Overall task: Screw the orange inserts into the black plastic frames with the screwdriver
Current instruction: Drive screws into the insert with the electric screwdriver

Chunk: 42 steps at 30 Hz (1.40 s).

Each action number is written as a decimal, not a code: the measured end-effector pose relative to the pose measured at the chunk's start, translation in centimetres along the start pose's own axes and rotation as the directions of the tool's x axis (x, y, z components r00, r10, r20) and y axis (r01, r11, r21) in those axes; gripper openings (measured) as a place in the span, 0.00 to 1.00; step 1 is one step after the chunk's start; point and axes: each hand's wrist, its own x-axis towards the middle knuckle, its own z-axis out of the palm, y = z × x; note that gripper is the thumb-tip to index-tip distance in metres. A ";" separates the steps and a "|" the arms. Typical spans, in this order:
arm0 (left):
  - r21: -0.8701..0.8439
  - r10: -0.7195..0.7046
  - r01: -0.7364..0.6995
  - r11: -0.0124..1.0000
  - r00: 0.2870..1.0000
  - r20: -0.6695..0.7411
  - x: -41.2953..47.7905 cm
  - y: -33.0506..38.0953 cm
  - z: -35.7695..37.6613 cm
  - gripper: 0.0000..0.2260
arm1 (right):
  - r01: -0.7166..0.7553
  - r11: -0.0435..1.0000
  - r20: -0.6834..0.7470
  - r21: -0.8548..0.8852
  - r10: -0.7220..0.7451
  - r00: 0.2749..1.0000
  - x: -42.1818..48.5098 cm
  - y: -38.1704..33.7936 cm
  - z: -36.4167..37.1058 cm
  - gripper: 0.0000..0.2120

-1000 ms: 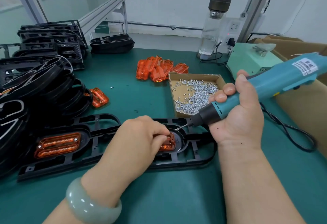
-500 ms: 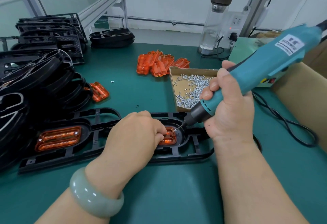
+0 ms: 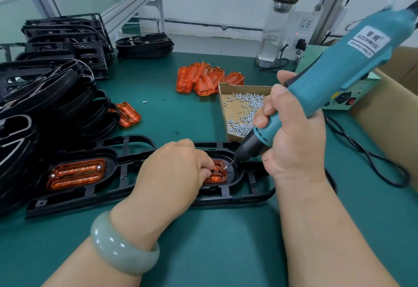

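Observation:
A long black plastic frame point(image 3: 126, 196) lies across the green mat in front of me. Its left pocket holds an orange insert point(image 3: 75, 173) with two screws in it. My left hand point(image 3: 174, 171) rests over the right pocket, its fingers pressing down on a second orange insert point(image 3: 217, 174), mostly hidden beneath them. My right hand point(image 3: 291, 141) grips a teal electric screwdriver point(image 3: 334, 83), tilted down to the left. Its bit touches a small screw point(image 3: 225, 168) at that insert's upper right corner.
A cardboard tray of screws point(image 3: 239, 110) sits just behind the frame. Loose orange inserts point(image 3: 203, 78) are piled beyond it, and one more orange insert point(image 3: 127, 114) lies by the stacked black frames point(image 3: 45, 96) on the left. A water bottle point(image 3: 278, 26) and a power box point(image 3: 348, 96) stand at the back right. The screwdriver's cord point(image 3: 366, 157) trails right.
The screwdriver has swung more upright and its bit has come down onto the screw at the right insert. My left hand stays on that insert.

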 end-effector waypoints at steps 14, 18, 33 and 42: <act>0.014 0.014 -0.014 1.000 1.000 0.007 0.2 0.3 -0.2 0.09 | 0.044 0.989 0.371 -0.144 0.012 0.929 0.2 0.4 2.2 0.08; 0.019 0.020 -0.020 1.000 1.000 0.008 0.2 0.4 -0.3 0.09 | -0.015 0.992 0.431 -0.121 0.066 0.900 0.4 0.5 2.3 0.08; 0.016 0.007 -0.007 1.000 1.000 0.015 0.4 0.5 -0.3 0.08 | -0.009 0.994 0.491 -0.108 0.061 0.869 0.2 0.2 1.9 0.08; 0.019 -0.004 0.003 1.000 1.000 0.020 0.4 0.3 -0.2 0.08 | -0.018 1.000 0.482 -0.024 0.028 0.876 0.1 0.3 1.2 0.10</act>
